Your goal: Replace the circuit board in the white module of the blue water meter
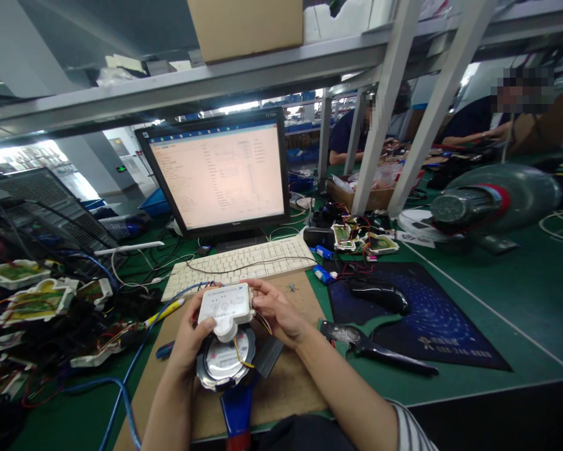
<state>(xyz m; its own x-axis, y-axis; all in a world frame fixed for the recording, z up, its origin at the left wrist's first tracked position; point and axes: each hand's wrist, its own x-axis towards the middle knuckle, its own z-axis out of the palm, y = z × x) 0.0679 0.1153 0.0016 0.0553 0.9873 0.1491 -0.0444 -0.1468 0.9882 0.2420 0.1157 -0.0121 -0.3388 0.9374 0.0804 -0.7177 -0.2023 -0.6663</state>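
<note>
Between both hands, above a cardboard sheet (300,382), is a white plastic housing (225,305) with a printed face. My left hand (193,332) grips its left side, thumb on the front edge. At its right side my right hand (276,310) is closed, the fingertips partly hidden. Below the housing sits a round metal-rimmed device (227,360) with a pale disc face; yellow and dark wires run beside it. A dark grey flat piece (268,357) lies at its right. Under the device a blue part (237,410) extends toward me.
Behind the hands are a keyboard (243,263) and a lit monitor (220,178). Pliers-like cutters (379,351) and a black mouse (379,294) lie right, partly on a dark mat (450,326). Wired circuit boards (37,300) pile up left. Two people work beyond the shelf posts.
</note>
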